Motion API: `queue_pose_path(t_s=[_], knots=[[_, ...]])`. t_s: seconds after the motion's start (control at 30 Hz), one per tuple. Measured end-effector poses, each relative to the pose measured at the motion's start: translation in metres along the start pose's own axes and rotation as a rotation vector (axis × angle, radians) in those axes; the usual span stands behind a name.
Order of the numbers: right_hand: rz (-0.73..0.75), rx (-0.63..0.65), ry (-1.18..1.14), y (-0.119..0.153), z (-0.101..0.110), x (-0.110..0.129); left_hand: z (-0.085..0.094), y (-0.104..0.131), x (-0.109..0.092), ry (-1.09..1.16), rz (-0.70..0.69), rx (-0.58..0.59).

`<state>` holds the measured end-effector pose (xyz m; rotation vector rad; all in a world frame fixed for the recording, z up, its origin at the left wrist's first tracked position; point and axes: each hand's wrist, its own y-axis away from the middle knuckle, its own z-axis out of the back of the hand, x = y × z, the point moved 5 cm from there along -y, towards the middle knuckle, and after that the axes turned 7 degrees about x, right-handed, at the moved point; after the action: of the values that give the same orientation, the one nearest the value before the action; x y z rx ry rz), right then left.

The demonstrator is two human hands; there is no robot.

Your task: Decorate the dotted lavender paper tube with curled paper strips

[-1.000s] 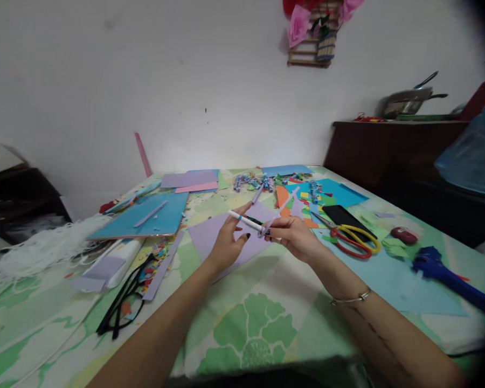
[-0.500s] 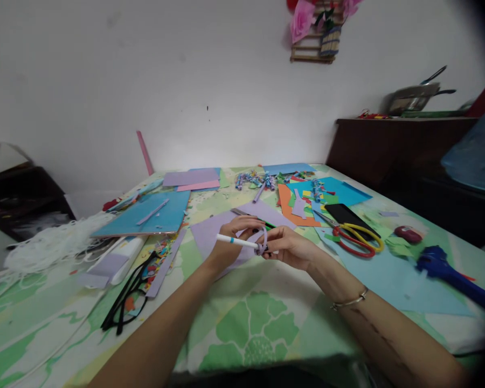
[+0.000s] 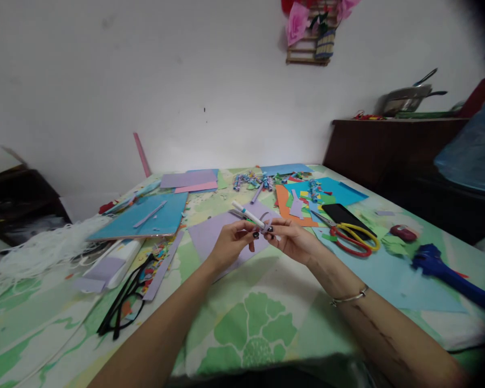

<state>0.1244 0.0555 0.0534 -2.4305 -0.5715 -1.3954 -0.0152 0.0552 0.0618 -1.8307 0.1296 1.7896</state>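
Note:
Above the table my two hands meet around a white marker (image 3: 247, 213) with a blue band, tilted up and to the left. A narrow purple paper strip (image 3: 264, 216) curls around its lower end. Thumb and fingers of my right hand (image 3: 293, 241) pinch the marker there, where the strip is wound. My left hand (image 3: 233, 242) is closed at the same end, its fingertips against the strip; the exact contact is partly hidden. Under the hands lies a purple paper sheet (image 3: 206, 233), with a dark slender tool (image 3: 237, 214) on it, mostly covered.
Scissors (image 3: 355, 237) and a black phone (image 3: 343, 218) lie to the right, near a blue glue gun (image 3: 448, 275). Black glasses (image 3: 125, 302), a blue folder (image 3: 141, 215) and white cord (image 3: 44, 248) lie left. Curled paper pieces (image 3: 250, 180) sit at the back.
The marker has swung from pointing left to pointing up and away. My left hand has drawn back from behind the strip's loop to its near side, and the loop looks smaller.

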Motion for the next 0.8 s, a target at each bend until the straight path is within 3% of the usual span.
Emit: queue_pose_path(t_s=[0.3, 0.53, 0.7, 0.8], knots=[[0.161, -0.162, -0.038, -0.003, 0.023, 0.009, 0.014, -0.003, 0.019, -0.043, 0.143, -0.085], [0.274, -0.29, -0.037, -0.004, 0.036, 0.019, 0.018, -0.001, 0.022, -0.067, 0.221, -0.065], [0.351, -0.37, 0.026, -0.002, 0.04, 0.024, 0.011, 0.0, 0.008, -0.134, 0.154, 0.041], [0.388, -0.417, 0.127, -0.002, 0.041, 0.026, 0.007, 0.001, -0.004, -0.189, 0.025, 0.07]])
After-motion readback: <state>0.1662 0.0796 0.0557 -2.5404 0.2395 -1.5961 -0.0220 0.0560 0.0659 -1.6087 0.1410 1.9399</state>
